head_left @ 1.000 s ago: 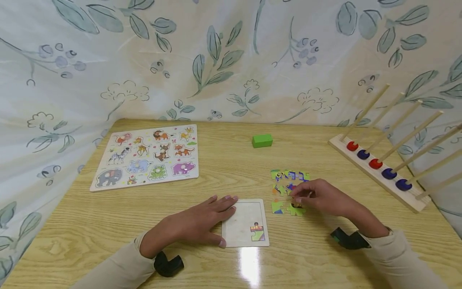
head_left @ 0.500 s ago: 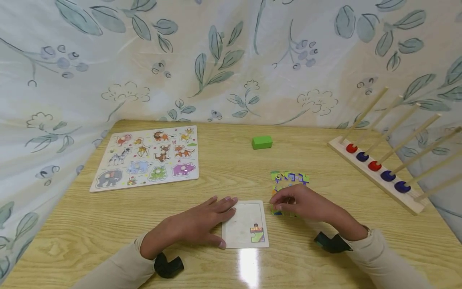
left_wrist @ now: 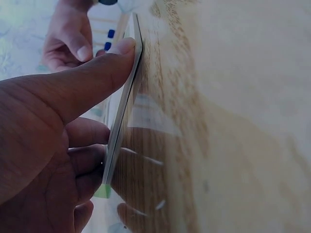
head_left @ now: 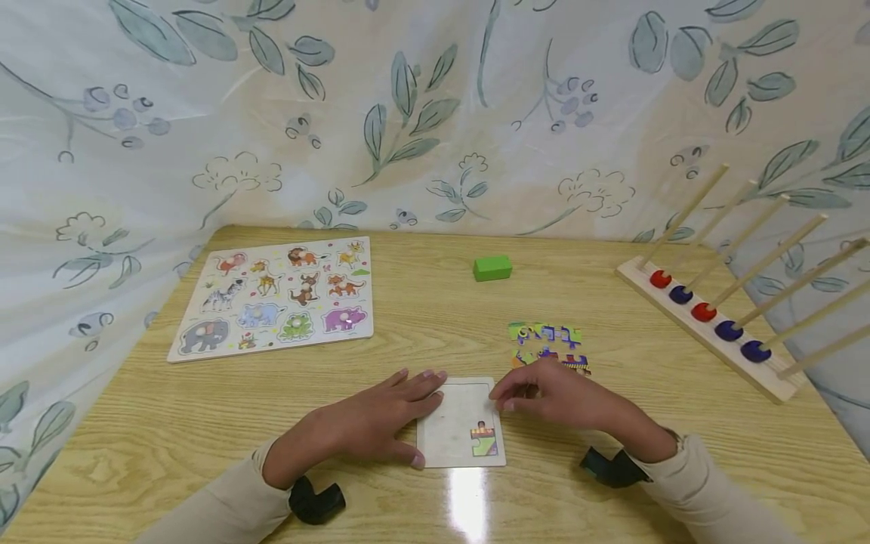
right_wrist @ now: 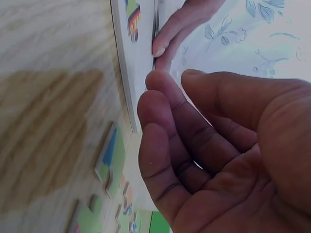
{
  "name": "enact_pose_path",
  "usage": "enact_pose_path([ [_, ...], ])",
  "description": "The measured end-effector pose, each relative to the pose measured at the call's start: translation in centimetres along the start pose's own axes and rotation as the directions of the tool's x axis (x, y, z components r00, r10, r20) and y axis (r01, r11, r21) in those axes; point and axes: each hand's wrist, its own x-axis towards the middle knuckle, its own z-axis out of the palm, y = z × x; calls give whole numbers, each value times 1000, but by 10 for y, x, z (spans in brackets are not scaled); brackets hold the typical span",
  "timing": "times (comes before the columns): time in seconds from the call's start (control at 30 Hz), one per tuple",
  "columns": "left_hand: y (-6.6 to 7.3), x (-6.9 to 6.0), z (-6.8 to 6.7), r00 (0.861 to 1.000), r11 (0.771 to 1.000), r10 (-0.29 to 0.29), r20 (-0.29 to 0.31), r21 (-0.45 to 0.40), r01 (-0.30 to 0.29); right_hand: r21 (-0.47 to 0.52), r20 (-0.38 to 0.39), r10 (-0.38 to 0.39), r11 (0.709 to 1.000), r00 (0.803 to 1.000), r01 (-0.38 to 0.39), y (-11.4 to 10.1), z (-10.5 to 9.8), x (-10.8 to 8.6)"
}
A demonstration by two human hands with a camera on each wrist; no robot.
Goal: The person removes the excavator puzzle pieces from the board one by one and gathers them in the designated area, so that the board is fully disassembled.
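Observation:
My left hand (head_left: pixel 370 419) lies on the left part of a pale square puzzle board (head_left: pixel 451 423), fingers spread across it and thumb near its front left corner. In the left wrist view the thumb (left_wrist: pixel 97 77) rests at the board's edge. One jigsaw piece (head_left: pixel 484 442) sits in the board's lower right corner. At the board's upper right edge hovers my right hand (head_left: pixel 560 397), fingers loosely bent. The right wrist view shows a gap between thumb and fingertips, with no piece visible there. Several loose jigsaw pieces (head_left: pixel 547 334) lie beyond that hand, which partly covers them.
An animal peg puzzle (head_left: pixel 279 298) lies at the back left. A green block (head_left: pixel 492 268) sits at the back middle. On the right stands a wooden rack (head_left: pixel 707 325) with upright rods and red and blue rings. A floral curtain (head_left: pixel 421 113) hangs behind the table.
My right hand has moved left and slightly toward me, from the loose pieces to the board's right edge, uncovering pieces behind it. My left hand has stayed on the board.

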Motion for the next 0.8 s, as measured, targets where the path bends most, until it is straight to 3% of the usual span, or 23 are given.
enact_pose_path([
  [0.8, -1, -1, 1, 1000, 1000, 8, -17, 9, -8, 74, 67, -49, 996, 997, 44, -3, 16, 11],
])
